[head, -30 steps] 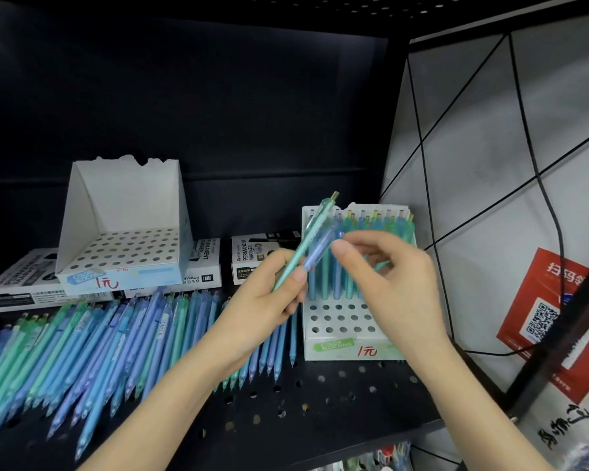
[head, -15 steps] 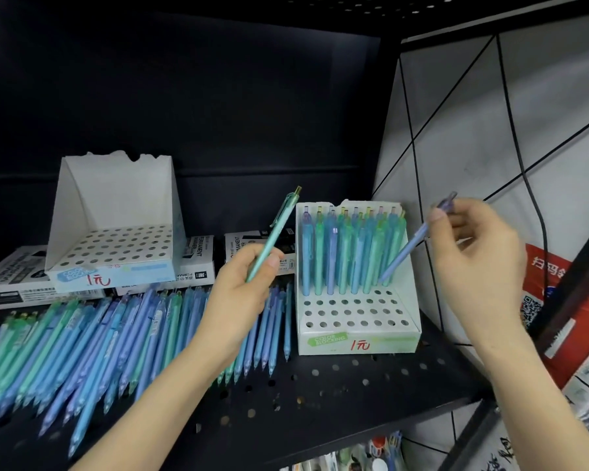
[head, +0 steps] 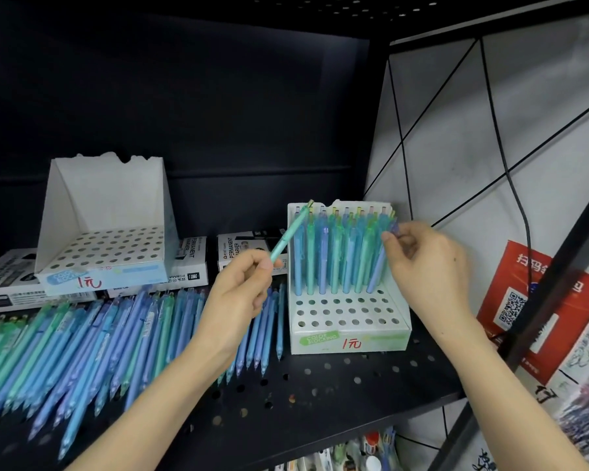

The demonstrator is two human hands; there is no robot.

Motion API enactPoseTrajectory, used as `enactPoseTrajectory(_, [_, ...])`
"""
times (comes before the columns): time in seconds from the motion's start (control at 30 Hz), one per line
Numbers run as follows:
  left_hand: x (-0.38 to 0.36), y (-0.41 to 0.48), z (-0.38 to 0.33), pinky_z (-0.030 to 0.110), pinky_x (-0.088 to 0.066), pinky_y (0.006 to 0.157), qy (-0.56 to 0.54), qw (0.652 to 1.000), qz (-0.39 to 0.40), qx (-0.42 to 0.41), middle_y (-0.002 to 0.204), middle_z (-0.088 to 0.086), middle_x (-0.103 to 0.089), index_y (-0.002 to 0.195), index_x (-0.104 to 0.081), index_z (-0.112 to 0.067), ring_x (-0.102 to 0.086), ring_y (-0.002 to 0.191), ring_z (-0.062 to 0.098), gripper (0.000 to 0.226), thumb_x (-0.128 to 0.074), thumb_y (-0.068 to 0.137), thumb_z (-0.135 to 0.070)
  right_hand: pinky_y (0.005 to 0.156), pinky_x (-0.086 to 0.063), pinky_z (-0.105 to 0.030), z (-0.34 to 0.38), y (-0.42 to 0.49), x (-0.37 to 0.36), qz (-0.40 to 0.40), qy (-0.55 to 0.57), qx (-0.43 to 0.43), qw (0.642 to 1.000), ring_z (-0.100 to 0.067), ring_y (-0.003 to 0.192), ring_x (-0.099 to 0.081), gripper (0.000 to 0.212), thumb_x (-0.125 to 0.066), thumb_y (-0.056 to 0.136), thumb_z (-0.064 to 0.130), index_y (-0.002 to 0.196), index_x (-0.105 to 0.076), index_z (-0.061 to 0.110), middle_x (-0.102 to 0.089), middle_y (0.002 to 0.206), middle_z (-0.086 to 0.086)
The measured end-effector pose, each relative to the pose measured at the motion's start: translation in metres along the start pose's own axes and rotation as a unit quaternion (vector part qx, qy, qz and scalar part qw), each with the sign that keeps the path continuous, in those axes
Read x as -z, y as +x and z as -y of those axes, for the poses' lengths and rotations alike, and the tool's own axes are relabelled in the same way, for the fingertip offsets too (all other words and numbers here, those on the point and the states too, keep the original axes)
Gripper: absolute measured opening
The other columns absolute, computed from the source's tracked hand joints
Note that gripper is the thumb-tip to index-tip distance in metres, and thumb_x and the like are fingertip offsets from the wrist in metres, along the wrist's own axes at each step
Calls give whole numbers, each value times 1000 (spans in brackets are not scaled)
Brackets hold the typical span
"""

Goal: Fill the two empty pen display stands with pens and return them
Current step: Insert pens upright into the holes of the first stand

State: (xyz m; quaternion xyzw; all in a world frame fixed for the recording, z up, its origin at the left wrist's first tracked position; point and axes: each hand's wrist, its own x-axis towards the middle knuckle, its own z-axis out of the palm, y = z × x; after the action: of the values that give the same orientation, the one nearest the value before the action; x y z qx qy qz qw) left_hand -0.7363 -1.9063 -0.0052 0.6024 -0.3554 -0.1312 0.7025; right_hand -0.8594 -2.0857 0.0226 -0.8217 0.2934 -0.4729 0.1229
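A white pen stand (head: 349,339) sits on the right of the black shelf, its back rows filled with upright blue and green pens. My right hand (head: 425,266) pinches the top of a lilac pen (head: 376,270) whose tip sits in a hole at the stand's right end. My left hand (head: 238,294) grips a teal pen (head: 288,237), tilted up toward the stand's left edge. A second white stand (head: 102,266) rests empty on boxes at the back left. Several loose blue and green pens (head: 92,345) lie across the shelf on the left.
Marker boxes (head: 232,253) lie behind the loose pens and under the empty stand. The perforated black shelf (head: 320,396) ends at a front edge. A white wall with black cables and a red poster (head: 524,300) is on the right.
My right hand brought the lilac pen down from the right and set its tip into the stand's right end. My left hand still holds the teal pen, nearly unmoved.
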Motion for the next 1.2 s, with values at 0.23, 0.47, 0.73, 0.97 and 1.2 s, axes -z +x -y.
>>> enactPoseTrajectory(0.23, [-1,-2,-1,13,-30,45,8,999,30,-11,58,-11,-44,90,-60,-18,-33,53,7,15,-46,95,-17,61,-44,-32,2,4,-6,34,-76,-5,997,-24,71,-59,19,-57,89,27,90,-68,12,-65,80,-4])
enactPoseTrajectory(0.47, [-4,-4,-1,11,-35,53,36,995,82,-52,62,-17,-50,94,-59,-18,-42,55,0,10,-52,93,-24,65,-45,-11,51,-19,13,68,242,-8,968,-2,75,-61,19,-58,86,39,91,-70,25,-68,76,13])
enactPoseTrajectory(0.73, [-5,-6,6,21,-46,79,124,987,68,-80,93,-12,-58,111,-57,-34,-55,92,6,24,-59,87,-33,57,-45,-13,54,-16,34,23,359,-42,932,-3,64,-57,15,-58,90,13,81,-66,22,-64,71,4])
enactPoseTrajectory(0.97, [-6,-3,10,34,-39,104,335,937,92,-40,138,-19,-37,145,-21,-40,-41,123,6,74,-64,85,-30,58,-42,-31,18,0,46,-89,56,20,994,-12,58,-51,9,-54,91,19,85,-60,15,-53,63,7])
enactPoseTrajectory(1.2, [-5,-3,11,39,-35,109,350,930,114,-3,151,-19,-19,144,-5,-49,-38,130,13,88,-66,85,-25,56,-36,-27,5,1,21,-42,26,0,999,-11,56,-49,17,-53,92,19,96,-65,7,-55,66,4])
